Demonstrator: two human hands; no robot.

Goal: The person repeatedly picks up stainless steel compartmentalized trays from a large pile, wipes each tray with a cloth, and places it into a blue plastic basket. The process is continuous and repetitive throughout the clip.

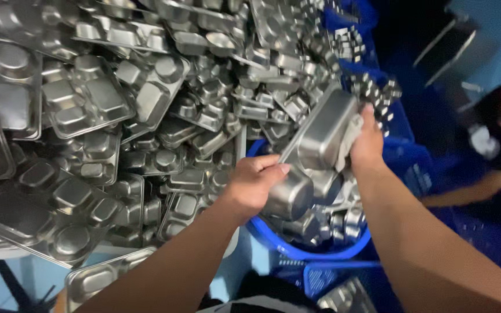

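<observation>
Heaped steel trays [88, 104] — blue basin [302, 250]

bare hands [253, 185], no sleeves, no gloves

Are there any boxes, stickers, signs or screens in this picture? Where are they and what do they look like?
None can be seen: no package, label, sign or screen.
Steel tray: silver, with compartments, underside up, held by the left hand; the right hand presses a pale cloth to it.
Blue tub: round rim, below the hands, holding more trays.
Tray pile: silver, filling the left side.
</observation>
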